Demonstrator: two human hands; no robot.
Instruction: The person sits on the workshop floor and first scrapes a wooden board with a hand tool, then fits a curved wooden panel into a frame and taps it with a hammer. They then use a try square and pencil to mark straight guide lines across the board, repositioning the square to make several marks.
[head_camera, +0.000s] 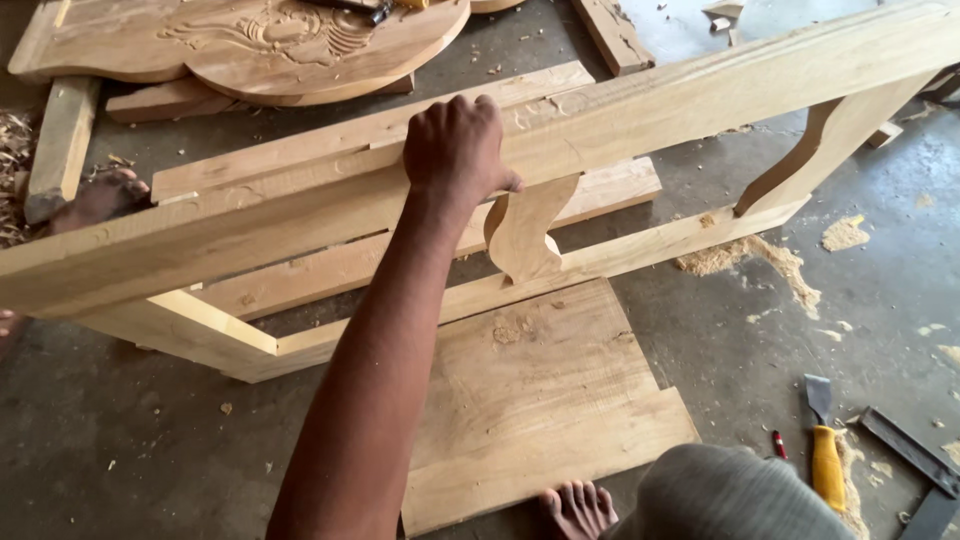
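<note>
Knee (730, 495) and foot (578, 508) lowest; frame (640, 110) stood assembled but unfinished, top rail clasped by one hand (455, 150), side unclear; other hand unseen.

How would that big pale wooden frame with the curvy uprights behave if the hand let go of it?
The pale wooden frame stands on its narrow lower rail, with one hand gripping the top rail, so it would probably tip. Its thick solid rails suggest it is stiff and fairly heavy. Sawdust on the concrete floor might let it slide.
</note>
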